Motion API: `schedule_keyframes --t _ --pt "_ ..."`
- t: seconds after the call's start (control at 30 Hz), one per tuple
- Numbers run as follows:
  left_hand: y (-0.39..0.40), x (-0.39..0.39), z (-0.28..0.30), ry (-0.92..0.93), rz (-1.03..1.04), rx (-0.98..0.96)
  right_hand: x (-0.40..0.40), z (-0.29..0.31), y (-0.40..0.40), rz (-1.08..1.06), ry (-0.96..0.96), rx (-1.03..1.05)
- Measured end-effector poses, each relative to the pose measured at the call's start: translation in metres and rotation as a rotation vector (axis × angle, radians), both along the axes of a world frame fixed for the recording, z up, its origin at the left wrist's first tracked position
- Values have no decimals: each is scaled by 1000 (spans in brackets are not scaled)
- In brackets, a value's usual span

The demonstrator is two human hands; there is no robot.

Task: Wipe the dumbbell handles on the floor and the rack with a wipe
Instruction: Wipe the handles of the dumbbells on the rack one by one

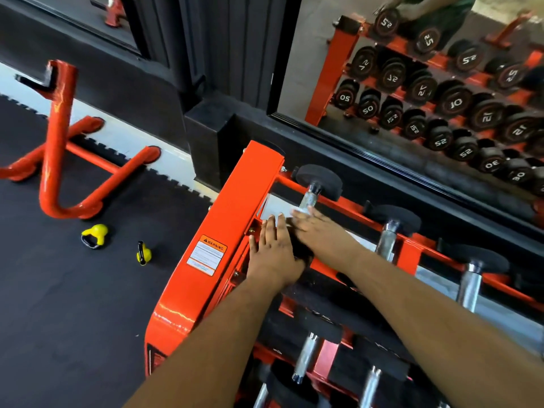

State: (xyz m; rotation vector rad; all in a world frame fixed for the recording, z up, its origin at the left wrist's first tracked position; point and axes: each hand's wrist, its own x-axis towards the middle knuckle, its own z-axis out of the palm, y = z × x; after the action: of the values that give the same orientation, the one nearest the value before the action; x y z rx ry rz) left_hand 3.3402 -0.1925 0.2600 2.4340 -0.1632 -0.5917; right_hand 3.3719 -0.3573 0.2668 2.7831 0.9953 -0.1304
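Both my arms reached forward over the orange rack point(223, 219). My left hand point(272, 254) lay flat, fingers straight, on the near end of the top-left dumbbell point(316, 187). My right hand point(315, 228) pressed a white wipe point(300, 212) against its handle, fingers extended.

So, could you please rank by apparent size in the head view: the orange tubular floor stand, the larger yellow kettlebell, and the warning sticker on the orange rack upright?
1. Orange tubular floor stand
2. Warning sticker
3. Larger yellow kettlebell

The sticker sits nearer the camera, so 2 and 3 are unsure.
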Motion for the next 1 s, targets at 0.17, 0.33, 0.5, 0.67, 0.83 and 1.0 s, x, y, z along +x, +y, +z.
schedule_keyframes --t 0.17,0.33,0.5,0.67,0.83,1.0 --pt "2 0 -1 -2 -4 -18 2 13 -21 64 -25 81" --pt "1 0 3 8 2 -3 17 7 -6 -319 -87 140" --pt "-2 -3 7 -14 23 5 -18 -12 -5 -108 77 292" --pt "-11 -20 12 -82 114 38 -40 3 -37 -160 163 387" --pt "-52 -60 22 -235 75 63 -69 7 -103 -308 86 653" --pt "-121 -98 19 -119 -60 35 -95 -7 -170 -309 31 504"
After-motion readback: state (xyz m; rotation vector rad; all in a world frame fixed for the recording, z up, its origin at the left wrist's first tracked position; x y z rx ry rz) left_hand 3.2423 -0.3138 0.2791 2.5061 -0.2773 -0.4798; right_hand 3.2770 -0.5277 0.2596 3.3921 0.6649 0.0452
